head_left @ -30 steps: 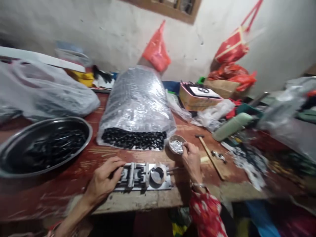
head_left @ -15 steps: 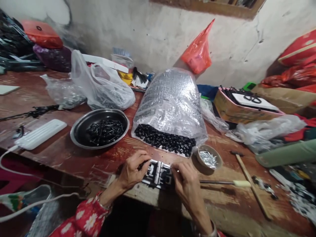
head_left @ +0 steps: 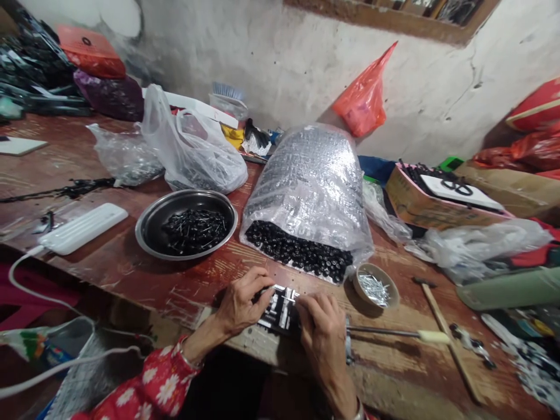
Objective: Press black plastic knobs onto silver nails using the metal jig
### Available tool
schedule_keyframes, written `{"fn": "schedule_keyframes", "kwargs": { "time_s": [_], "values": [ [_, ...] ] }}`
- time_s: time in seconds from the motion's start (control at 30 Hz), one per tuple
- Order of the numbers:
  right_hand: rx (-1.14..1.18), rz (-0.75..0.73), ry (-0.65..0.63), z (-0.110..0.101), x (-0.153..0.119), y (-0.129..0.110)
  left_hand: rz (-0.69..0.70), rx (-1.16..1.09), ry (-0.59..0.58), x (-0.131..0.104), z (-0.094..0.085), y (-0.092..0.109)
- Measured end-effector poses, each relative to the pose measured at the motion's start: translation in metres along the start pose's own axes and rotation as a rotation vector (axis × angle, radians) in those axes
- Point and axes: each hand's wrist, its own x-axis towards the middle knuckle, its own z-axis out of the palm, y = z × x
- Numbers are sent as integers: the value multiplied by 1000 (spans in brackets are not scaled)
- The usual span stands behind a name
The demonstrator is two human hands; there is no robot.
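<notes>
Since the earlier frames: right hand shifted from the nail bowl to the metal fixture, then inward to its middle bar. Fingertips pinched on a thin bright pin above that bar. Left hand: thumb and forefinger bent at the fixture's left end, as before; grip or mere contact, impossible to tell.

Fixture: at the front edge of the red table, between both hands. Behind it, a narrow bare strip before the plastic sack of black parts. To the left, wider bare tabletop up to the steel basin. To the right, close by, the pale-handled rod, pointing at the fixture; farther right, the hammer.

Hidden: fixture's right part, under the right hand; right palm, turned away. Hard to make out: pin's far end, fixture's dark slots. Cut off: green cylinder, at the right border.
</notes>
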Motion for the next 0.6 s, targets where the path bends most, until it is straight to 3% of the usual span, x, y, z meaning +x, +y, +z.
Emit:
{"fn": "schedule_keyframes", "kwargs": {
  "time_s": [0.13,0.47,0.6],
  "values": [
    [-45,-47,44,-4,-9,-3,14,0,-3,0,-2,2],
    [-126,-93,-50,2,-28,-11,121,68,44,0,-6,5],
    [-67,-111,2,-10,-26,-6,123,61,33,-2,-6,3]
  ]
}}
